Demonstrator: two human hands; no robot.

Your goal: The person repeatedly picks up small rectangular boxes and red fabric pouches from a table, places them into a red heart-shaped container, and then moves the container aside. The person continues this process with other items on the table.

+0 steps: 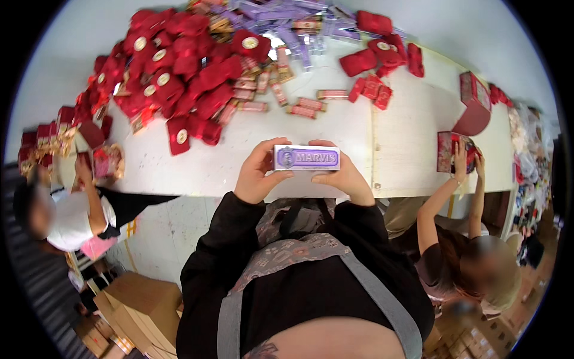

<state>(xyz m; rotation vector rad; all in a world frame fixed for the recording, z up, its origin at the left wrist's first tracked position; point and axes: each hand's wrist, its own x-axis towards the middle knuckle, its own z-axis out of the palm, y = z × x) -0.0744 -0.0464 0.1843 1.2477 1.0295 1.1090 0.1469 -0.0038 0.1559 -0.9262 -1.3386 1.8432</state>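
Observation:
Between my two hands is a small purple and white Marvis toothpaste box [306, 157], held level with its printed face up. My left hand [260, 172] grips its left end, thumb along the near edge and fingers behind. On the other end my right hand [344, 176] has the same kind of hold. The box is above the near part of a white table [287, 128]. Beyond it lie several small red and gold boxes [307, 104]. A heap of dark red fabric pouches [179, 80] with round pale emblems spreads to the far left.
Many purple boxes [287, 18] are piled at the table's far side. Small red packets [371, 87] lie right of centre. At right, a co-worker's hands [462, 161] are on an open red gift box [445, 152]; another person [78, 215] works at left. Cardboard cartons [139, 309] stand below left.

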